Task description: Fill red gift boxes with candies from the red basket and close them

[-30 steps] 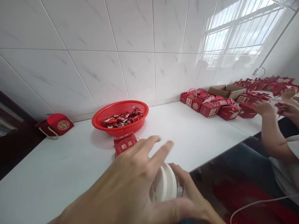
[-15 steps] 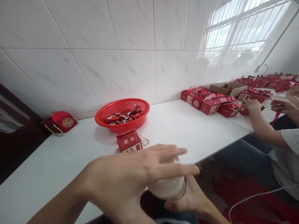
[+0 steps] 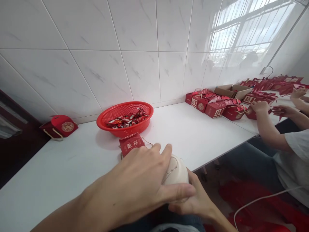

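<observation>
A drinking cup with a round cream lid [image 3: 176, 170] is held at the table's front edge, above my lap. My left hand [image 3: 142, 174] lies over the lid from the left, its fingers curled round the far side and its thumb along the near side. Beneath it, my right hand [image 3: 193, 196] grips the cup from the right; the cup's body is mostly hidden by both hands. Just beyond my left hand, a red gift box [image 3: 130, 145] with a twisted cord handle rests on the white table, partly covered by that hand.
Behind the box stands a red plastic basket [image 3: 100, 124] of wrapped sweets. Another red box [image 3: 61, 126] sits at the left by the tiled wall. Several red boxes [image 3: 214, 108] and a cardboard carton [image 3: 241, 93] are at the right, where a co-worker's hands [image 3: 260, 106] handle boxes.
My left hand has turned and closed over the lid from stretched fingers. The cup has tilted so that its lid top shows. My view has shifted slightly.
</observation>
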The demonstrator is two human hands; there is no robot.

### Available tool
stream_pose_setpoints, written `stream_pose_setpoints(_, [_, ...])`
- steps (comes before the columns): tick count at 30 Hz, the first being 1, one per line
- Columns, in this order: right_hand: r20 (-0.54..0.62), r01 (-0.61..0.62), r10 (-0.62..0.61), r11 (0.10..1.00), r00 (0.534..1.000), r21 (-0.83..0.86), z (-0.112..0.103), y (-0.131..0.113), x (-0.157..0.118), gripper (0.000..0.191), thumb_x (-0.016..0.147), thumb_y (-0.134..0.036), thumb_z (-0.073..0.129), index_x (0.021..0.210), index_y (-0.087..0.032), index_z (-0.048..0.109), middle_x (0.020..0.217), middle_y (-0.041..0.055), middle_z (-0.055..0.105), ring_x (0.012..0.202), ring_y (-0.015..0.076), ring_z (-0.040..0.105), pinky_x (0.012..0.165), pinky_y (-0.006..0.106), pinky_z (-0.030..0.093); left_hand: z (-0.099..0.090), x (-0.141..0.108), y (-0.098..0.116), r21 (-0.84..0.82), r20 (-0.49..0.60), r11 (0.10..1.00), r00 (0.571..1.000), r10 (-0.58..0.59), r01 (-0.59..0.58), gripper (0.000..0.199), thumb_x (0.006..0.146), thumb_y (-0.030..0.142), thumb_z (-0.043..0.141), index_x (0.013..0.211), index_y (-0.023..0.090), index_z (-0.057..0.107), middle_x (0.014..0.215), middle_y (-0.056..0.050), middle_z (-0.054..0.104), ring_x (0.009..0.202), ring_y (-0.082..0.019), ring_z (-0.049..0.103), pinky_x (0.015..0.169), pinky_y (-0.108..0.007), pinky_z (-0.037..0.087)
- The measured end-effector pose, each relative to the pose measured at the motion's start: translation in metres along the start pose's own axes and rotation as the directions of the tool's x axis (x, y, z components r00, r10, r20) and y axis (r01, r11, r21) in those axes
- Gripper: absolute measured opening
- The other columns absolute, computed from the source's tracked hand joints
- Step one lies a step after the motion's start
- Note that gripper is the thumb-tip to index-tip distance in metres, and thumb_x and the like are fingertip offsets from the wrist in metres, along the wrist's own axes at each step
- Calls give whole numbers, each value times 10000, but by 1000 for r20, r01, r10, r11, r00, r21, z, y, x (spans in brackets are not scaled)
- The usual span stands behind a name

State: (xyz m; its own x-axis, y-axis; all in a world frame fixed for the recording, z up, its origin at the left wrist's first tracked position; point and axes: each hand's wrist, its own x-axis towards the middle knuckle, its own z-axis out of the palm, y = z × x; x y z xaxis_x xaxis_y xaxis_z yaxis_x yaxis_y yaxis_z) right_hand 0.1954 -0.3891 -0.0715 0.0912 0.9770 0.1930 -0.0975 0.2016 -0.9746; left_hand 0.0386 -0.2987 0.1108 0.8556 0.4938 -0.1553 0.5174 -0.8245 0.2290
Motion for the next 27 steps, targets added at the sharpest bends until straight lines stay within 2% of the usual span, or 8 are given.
stream_pose_setpoints(2, [-18, 10, -10, 1000, 1000, -29, -1, 3, -1, 614, 560, -277, 872, 1116, -182, 627, 1040, 65, 712, 934, 261, 659, 800, 367, 558, 3, -2, 2, -2, 39, 999, 999, 38, -38, 479, 878, 543, 564, 1256, 259, 643, 1140, -112, 696, 966, -322, 689, 821, -412, 538])
stream_pose_setpoints(5, [-23, 20, -20, 1000, 1000, -7, -2, 6, -2, 667, 575, -287, 878, 1180, -188, 616, 1093, 77, 707, 991, 278, 657, 846, 382, 556, 5, -4, 0, -56, 60, 972, 971, 230, -227, 611, 813, 454, 662, 1400, 346, 534, 1421, -87, 571, 1261, -343, 577, 964, -409, 497])
stream_pose_setpoints(9, [-22, -11, 11, 1000, 1000, 1, 0, 6, -3, 608, 589, -296, 874, 1126, -184, 614, 984, 54, 705, 860, 242, 664, 748, 344, 568, 7, -3, -5, -34, -16, 994, 994, 104, -105, 590, 861, 482, 602, 1405, 265, 536, 1341, -141, 617, 1217, -370, 607, 955, -430, 497])
stream_pose_setpoints(13, [-67, 35, -42, 994, 997, -107, 1, 7, -2, 690, 541, -271, 894, 1167, -183, 617, 1062, 80, 699, 905, 261, 653, 777, 360, 563, 11, -3, -2, -28, 18, 981, 981, 194, -193, 551, 874, 425, 576, 1412, 322, 526, 1440, -109, 554, 1296, -354, 552, 1019, -441, 461])
stream_pose_setpoints(16, [-84, 43, -58, 984, 995, -171, 0, 11, -4, 713, 514, -277, 912, 1161, -179, 627, 1061, 87, 703, 916, 269, 650, 806, 373, 559, 12, -3, 3, -24, -22, 1000, 1000, 10, -11, 652, 822, 601, 599, 1365, 243, 571, 1449, -161, 532, 1276, -413, 545, 949, -472, 497])
stream_pose_setpoints(19, [-103, 17, -36, 984, 994, -179, -1, 15, -5, 739, 516, -262, 899, 1193, -182, 612, 1075, 81, 698, 910, 259, 649, 805, 358, 557, 12, 0, 8, -46, 55, 988, 987, -148, 151, 500, 845, 631, 552, 1041, 192, 690, 1070, -143, 685, 924, -352, 680, 730, -413, 532])
stream_pose_setpoints(22, [7, -7, 8, 997, 1000, -77, -6, 18, -4, 736, 511, -271, 881, 1192, -181, 617, 1085, 73, 691, 965, 282, 651, 823, 361, 554, 13, 3, 9, -16, 105, 1000, 994, 23, -21, 341, 810, 465, 652, 1033, 210, 679, 957, -87, 652, 823, -281, 659, 713, -365, 526])
stream_pose_setpoints(27, [270, -72, 49, 994, 962, 77, -12, 21, -4, 702, 486, -341, 881, 1131, -173, 662, 1077, 60, 686, 1024, 310, 651, 925, 413, 527, 15, 1, 4, 13, 169, 943, 931, 325, -332, 458, 777, 274, 722, 1227, 286, 636, 1133, -76, 624, 1016, -272, 632, 859, -342, 528])
